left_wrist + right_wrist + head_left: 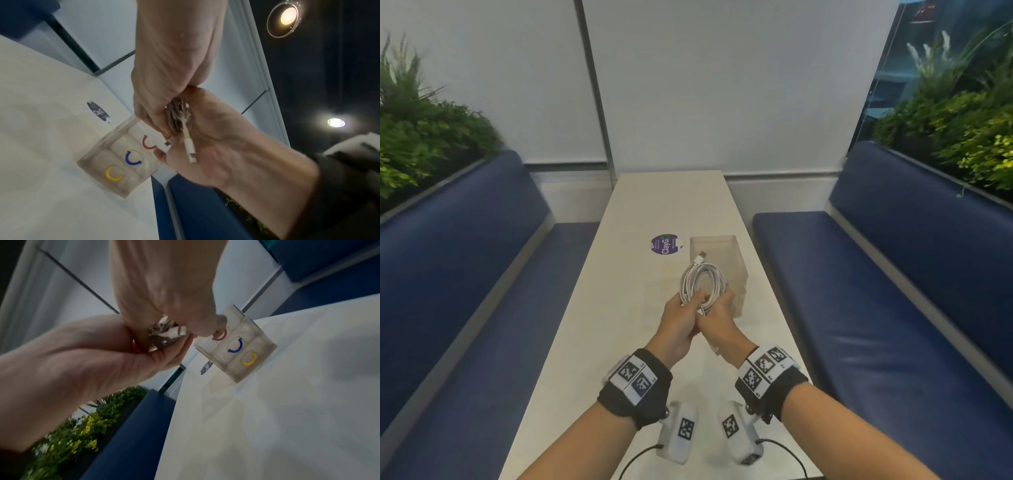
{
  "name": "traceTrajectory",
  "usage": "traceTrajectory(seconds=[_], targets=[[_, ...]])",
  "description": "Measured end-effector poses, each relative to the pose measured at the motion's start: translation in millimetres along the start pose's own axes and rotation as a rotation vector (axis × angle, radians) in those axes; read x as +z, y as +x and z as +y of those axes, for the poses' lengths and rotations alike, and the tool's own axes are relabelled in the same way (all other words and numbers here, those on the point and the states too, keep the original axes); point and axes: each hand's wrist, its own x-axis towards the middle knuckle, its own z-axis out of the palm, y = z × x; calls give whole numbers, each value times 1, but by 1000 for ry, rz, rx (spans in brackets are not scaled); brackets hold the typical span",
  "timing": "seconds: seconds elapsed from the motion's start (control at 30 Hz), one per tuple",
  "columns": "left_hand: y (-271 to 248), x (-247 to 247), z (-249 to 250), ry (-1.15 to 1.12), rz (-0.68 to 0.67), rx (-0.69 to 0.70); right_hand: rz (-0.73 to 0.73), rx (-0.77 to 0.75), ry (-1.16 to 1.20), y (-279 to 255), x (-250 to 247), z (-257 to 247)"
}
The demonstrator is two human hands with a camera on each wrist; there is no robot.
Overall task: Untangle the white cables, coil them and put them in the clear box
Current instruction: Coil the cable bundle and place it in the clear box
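From the head view, both hands meet above the tabletop [592, 342]; the left hand [679, 320] and the right hand [719, 317] curl their fingers round the near end of a coiled white cable [698, 279], which stands up from the grip as an oval loop with one plug pointing away; the clear box [736, 274] stands just beyond and to the right of the coil, on the tabletop, and a purple round sticker [664, 244] lies beside the box's far left corner

From the left wrist view, the bundled strands are pinched between the two palms and a short tail with a white connector [190, 151] hangs free below them; the box shows three compartments marked with red, blue and yellow arcs, all apparently without cable, though the far part is hidden

From the right wrist view, the same clamp shows, blurred; the strands sit inside curled fingers

The cable looks light, soft and springy, so the loops will likely spread if released; the crossing point of the strands seems the best hold, keeping the loose tail tucked on the way into a compartment
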Motion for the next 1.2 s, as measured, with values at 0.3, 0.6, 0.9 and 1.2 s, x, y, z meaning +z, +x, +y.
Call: traceTrajectory(seconds=[0.3,0.6,0.9,1.2], targets=[[19,-3,-7,107,209,-51,-241,162,159,-2,-2,-2],[31,-1,-21,530,474,217,-337,228,358,-19,2,-24],[55,-18,2,583,451,355,-212,221,378,1,3,-26],[66,-45,19,503,262,182,205,566,550,62,-28,11]])
